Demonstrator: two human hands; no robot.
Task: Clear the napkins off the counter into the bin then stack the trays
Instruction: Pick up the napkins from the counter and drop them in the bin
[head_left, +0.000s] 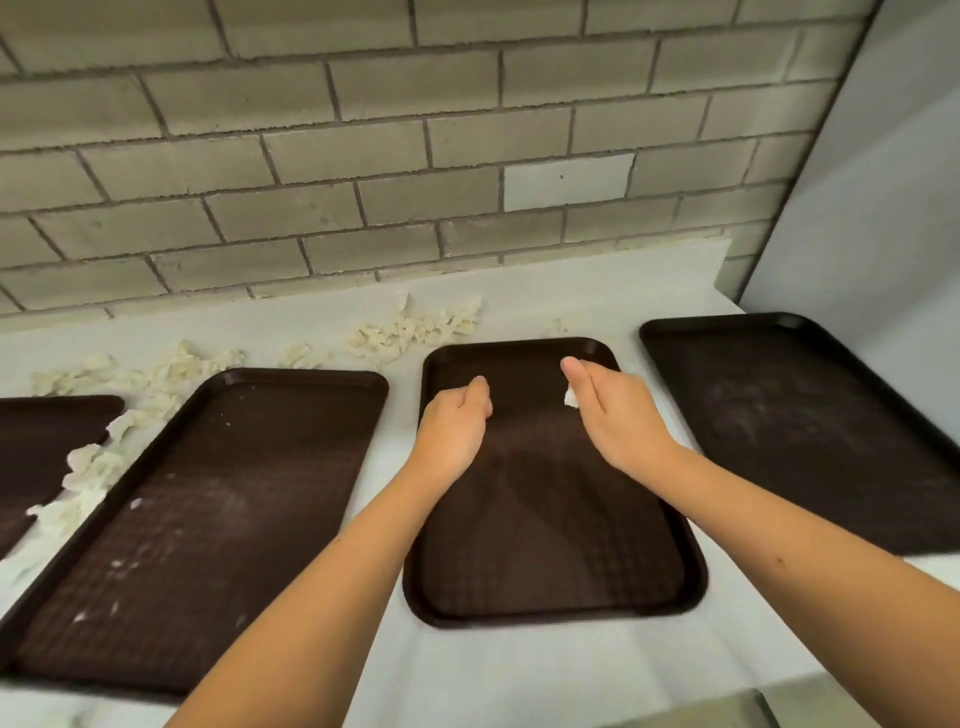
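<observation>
The white counter (519, 670) carries four dark brown trays, all flat and side by side in a row, none yet stacked, which suits a job whose napkin clearing comes first. The landmark is the middle tray (545, 545), under both hands. The right tray (805, 426) lies just to its right, the left tray (208, 509) just to its left, and the far-left tray (47, 431) is beyond that, cut off by the picture's edge. Crumpled napkins sit in roughly three loose heaps, the single pieces too tangled to count: the back heap (415, 330) just behind the middle tray against the wall, the long heap (171, 366) behind the left tray, and the gap heap (88, 467) between the left and far-left trays. They seem pushed to the edges where the trays leave bare counter. The bin is not in view. Two hands hover over the far half of the middle tray. The left hand (457, 421) has its fingers curled under, and I cannot tell whether it holds anything. The right hand (613, 415) appears to pinch one small napkin scrap (570, 399) between thumb and fingers, probably picked up for the bin.
</observation>
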